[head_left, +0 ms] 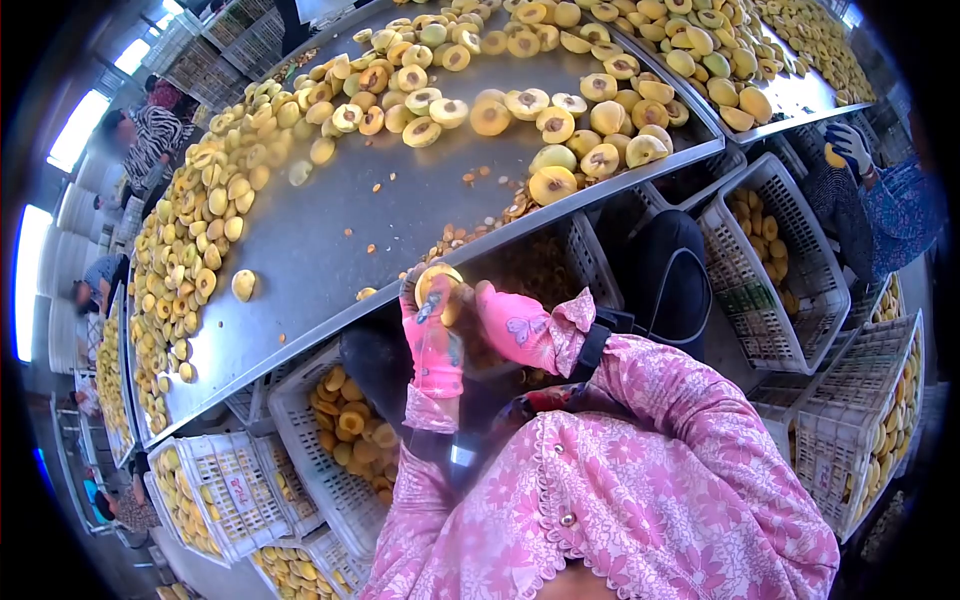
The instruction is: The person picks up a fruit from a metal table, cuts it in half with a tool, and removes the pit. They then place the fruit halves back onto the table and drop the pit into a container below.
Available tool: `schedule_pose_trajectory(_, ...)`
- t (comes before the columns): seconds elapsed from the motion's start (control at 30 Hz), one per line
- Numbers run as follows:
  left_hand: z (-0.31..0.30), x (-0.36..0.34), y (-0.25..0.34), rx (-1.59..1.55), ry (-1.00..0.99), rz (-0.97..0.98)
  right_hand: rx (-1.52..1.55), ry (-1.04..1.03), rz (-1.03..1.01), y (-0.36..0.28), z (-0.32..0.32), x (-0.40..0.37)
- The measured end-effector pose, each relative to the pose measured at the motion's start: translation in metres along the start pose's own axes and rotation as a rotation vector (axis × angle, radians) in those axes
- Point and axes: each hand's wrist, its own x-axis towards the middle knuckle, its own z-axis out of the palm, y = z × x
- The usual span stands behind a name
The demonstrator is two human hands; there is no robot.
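Note:
In the head view my left hand (434, 345), in a pink glove with grey-stained fingertips, grips a yellow peach half (441, 288) above the near edge of the metal table. My right hand (518, 330), in a matching pink glove, is closed just right of the peach, its thumb towards the fruit. The fingers of that hand are curled and partly hidden, so what they hold cannot be made out. Beneath my hands a crate (592, 262) contains brownish pits or scraps. Loose pits (455, 240) lie along the table edge beside my hands.
Many peach halves (420, 105) cover the metal table (300, 240), some with brown centres. White crates of peaches stand at left (310, 440) and right (750, 330). Another person's gloved hand (848, 148) is at far right; other people work at the left.

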Motion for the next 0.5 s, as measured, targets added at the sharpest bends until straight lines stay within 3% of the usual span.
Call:
schedule_pose_trajectory(0.1,-0.001,0.0,-0.005,0.071,0.023,0.032,0.574,-0.129,0.07,0.038,0.044,0.021)
schedule_pose_trajectory(0.17,-0.002,-0.002,-0.006,0.123,0.038,0.031,0.785,-0.155,0.105,0.042,0.06,0.023)
schedule_pose_trajectory(0.23,-0.008,-0.005,-0.008,0.135,0.051,-0.001,0.457,-0.179,-0.045,0.048,0.065,0.023)
schedule_pose_trajectory(0.27,-0.011,-0.005,-0.009,0.143,0.053,-0.016,0.022,-0.179,-0.204,0.053,0.064,0.022)
schedule_pose_trajectory(0.33,-0.022,-0.004,-0.016,0.148,0.063,0.004,-0.297,-0.245,-0.296,0.047,0.053,0.018)
schedule_pose_trajectory(0.4,-0.017,-0.006,-0.012,0.16,0.069,0.022,-0.061,-0.377,-0.172,0.03,0.043,0.013)
schedule_pose_trajectory(0.43,-0.015,-0.004,-0.006,0.13,0.077,0.031,0.326,-0.272,-0.069,0.029,0.046,0.012)
schedule_pose_trajectory(0.5,0.015,-0.009,0.015,-0.046,0.106,-0.013,-0.142,0.347,-0.201,0.045,0.086,0.026)
